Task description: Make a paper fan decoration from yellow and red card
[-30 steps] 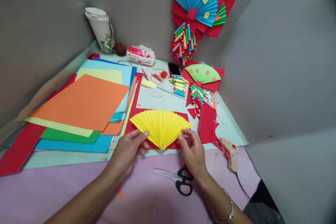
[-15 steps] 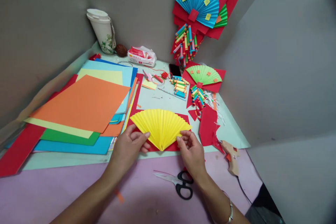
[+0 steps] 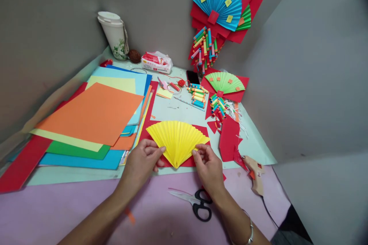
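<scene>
Lying spread open on a red sheet (image 3: pixel 198 128) near the front edge of the worktop (image 3: pixel 172 111), a yellow fan (image 3: pixel 177 139) is showing fine accordion pleats that are running out from one pinched point at the bottom to a curved top edge. Paper is matte, stiff enough to hold sharp creases. The left hand (image 3: pixel 143 162) is pinching the fan's lower left edge between thumb and fingers, fingers narrow. The right hand (image 3: pixel 209 168) is gripping the lower right edge the same way.

Flat card sheets are stacking at the worktop's left side, an orange sheet (image 3: pixel 92 113) on top, all smooth and rectangular. Black-handled scissors (image 3: pixel 194 201) are lying on the pink mat (image 3: pixel 71 206) just in front of the right hand. A glue gun (image 3: pixel 255 172) is resting at the right edge. A green fan (image 3: pixel 224 82) on red backing is sitting toward the back right corner, with small rolled paper tubes (image 3: pixel 197 95) beside it. A blue fan (image 3: pixel 217 2) is hanging on the wall.

Compared with a second ago, both hands are sitting slightly closer to the fan's point; the fan itself is staying in the same spot.
</scene>
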`<action>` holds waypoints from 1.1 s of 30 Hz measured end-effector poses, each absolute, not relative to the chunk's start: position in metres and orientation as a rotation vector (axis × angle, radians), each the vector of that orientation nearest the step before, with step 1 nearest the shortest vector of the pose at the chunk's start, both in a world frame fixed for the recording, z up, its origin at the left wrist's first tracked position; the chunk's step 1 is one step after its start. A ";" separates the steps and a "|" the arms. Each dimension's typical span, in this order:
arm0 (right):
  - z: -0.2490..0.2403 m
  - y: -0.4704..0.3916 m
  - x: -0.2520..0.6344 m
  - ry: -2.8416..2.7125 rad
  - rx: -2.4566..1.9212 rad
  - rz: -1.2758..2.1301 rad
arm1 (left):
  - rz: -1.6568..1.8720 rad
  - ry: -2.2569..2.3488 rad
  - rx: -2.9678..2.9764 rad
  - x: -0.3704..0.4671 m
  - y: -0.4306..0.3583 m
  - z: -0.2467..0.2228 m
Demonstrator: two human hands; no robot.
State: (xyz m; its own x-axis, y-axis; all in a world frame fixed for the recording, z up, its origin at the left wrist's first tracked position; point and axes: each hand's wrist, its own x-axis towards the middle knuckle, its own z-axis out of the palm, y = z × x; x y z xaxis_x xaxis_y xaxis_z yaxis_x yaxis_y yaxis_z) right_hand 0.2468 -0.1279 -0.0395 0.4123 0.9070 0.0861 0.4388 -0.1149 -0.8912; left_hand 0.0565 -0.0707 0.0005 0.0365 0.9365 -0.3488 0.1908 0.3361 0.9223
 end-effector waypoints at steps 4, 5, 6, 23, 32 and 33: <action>-0.043 -0.128 0.247 -1.187 -1.740 0.636 | 0.807 1.443 1.080 0.058 -0.069 -0.003; -0.044 -0.127 0.247 -1.190 -1.740 0.638 | 0.812 1.444 1.079 0.058 -0.069 -0.005; -0.044 -0.127 0.247 -1.191 -1.739 0.639 | 0.814 1.445 1.079 0.058 -0.068 -0.006; -0.048 -0.131 0.247 -1.150 -1.714 0.639 | 0.788 1.444 1.134 0.053 -0.072 -0.021; -0.048 -0.130 0.247 -1.162 -1.734 0.646 | 0.728 1.481 1.125 0.056 -0.069 -0.008; -0.049 -0.130 0.247 -1.165 -1.737 0.648 | 0.722 1.489 1.124 0.056 -0.069 -0.006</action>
State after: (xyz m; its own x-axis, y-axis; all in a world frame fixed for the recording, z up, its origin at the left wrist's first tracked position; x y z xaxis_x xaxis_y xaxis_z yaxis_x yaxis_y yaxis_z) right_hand 0.2469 -0.1299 -0.0486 0.4145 0.9079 0.0622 0.4258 -0.1331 -0.8950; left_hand 0.0565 -0.0691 -0.0063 0.0307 0.9206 -0.3893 0.2644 0.3681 0.8914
